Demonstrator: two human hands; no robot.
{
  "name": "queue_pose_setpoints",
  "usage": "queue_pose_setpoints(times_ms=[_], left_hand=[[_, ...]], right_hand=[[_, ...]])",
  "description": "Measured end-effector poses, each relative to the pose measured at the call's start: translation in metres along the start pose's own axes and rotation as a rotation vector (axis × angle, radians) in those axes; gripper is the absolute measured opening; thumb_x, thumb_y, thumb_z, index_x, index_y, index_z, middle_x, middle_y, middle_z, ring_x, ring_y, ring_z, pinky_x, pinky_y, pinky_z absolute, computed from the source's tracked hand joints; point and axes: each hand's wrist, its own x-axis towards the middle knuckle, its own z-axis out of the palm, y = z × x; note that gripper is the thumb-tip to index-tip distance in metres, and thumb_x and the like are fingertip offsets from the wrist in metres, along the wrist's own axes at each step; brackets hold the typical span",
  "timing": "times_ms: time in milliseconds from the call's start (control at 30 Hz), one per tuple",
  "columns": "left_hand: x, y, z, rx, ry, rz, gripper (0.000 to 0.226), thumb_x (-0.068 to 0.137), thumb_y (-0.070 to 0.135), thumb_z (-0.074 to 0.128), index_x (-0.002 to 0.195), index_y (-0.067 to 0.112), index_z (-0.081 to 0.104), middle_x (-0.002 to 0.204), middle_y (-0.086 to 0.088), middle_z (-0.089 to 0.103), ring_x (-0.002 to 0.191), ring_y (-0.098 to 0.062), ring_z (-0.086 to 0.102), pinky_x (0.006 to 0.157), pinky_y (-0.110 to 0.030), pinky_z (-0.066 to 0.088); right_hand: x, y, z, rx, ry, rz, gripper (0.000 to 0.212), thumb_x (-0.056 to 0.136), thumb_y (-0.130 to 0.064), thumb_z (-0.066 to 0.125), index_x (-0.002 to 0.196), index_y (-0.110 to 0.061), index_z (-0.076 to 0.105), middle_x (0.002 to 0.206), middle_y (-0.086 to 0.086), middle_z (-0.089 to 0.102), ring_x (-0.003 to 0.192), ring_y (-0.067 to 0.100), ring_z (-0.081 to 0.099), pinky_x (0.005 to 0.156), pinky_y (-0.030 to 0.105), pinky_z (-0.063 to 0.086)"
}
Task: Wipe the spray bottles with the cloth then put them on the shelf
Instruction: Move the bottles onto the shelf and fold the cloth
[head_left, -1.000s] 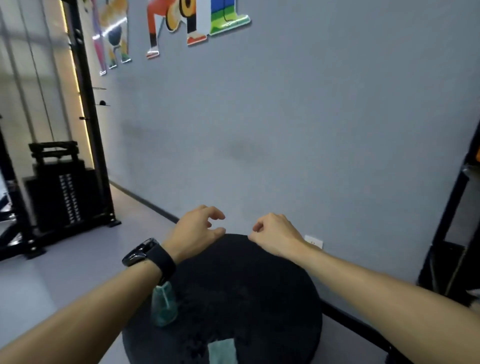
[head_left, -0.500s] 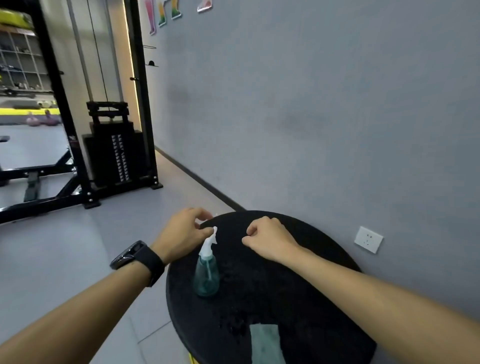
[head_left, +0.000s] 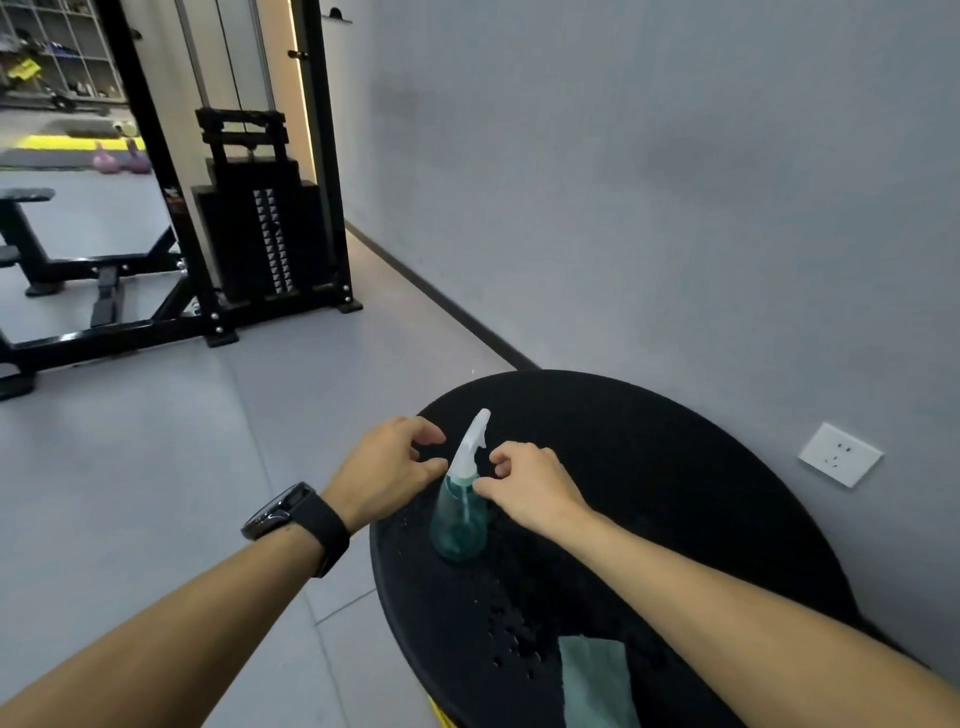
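A teal spray bottle with a white trigger head stands upright on the left part of a round black table. My left hand, a black watch on its wrist, hovers just left of the bottle's neck with its fingers loosely curled. From the other side, my right hand has curled fingertips at the bottle's shoulder. Neither hand plainly grips the bottle. A pale green cloth lies flat near the table's front edge, partly under my right forearm.
A grey wall with a white socket runs along the right, close behind the table. A black weight-stack machine and a bench frame stand on the grey floor to the left. No shelf is visible near the table.
Both hands have closed in on the bottle, the right one moving left to its shoulder. The view has swung down and left, bringing the whole bottle into sight.
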Motion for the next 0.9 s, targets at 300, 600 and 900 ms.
queue_pose_setpoints(times_ms=[300, 600, 900], left_hand=[[0.012, -0.025, 0.015, 0.016, -0.035, -0.048, 0.029, 0.091, 0.024, 0.066, 0.119, 0.025, 0.064, 0.117, 0.007, 0.061, 0.098, -0.011, 0.06, 0.083, -0.021, 0.045], [0.013, -0.027, 0.014, 0.023, -0.044, -0.043, 0.025, 0.09, 0.027, 0.066, 0.115, 0.028, 0.064, 0.114, 0.01, 0.058, 0.096, -0.007, 0.061, 0.081, -0.018, 0.044], [0.004, -0.011, -0.012, 0.065, -0.013, -0.033, 0.026, 0.092, 0.028, 0.064, 0.117, 0.028, 0.064, 0.117, 0.007, 0.059, 0.1, -0.01, 0.061, 0.08, -0.019, 0.043]], right_hand=[[0.024, 0.005, 0.034, 0.099, -0.023, 0.035, 0.039, 0.083, -0.043, 0.067, 0.114, -0.018, 0.062, 0.112, -0.001, 0.066, 0.1, 0.02, 0.063, 0.081, 0.036, 0.053], [0.035, 0.009, 0.049, 0.092, 0.002, 0.007, 0.027, 0.085, -0.036, 0.067, 0.103, -0.018, 0.061, 0.1, 0.0, 0.065, 0.091, 0.025, 0.064, 0.067, 0.034, 0.049], [0.024, -0.002, 0.025, 0.142, 0.104, -0.061, 0.027, 0.091, -0.034, 0.063, 0.11, -0.016, 0.062, 0.107, 0.0, 0.065, 0.097, 0.023, 0.063, 0.078, 0.037, 0.052]])
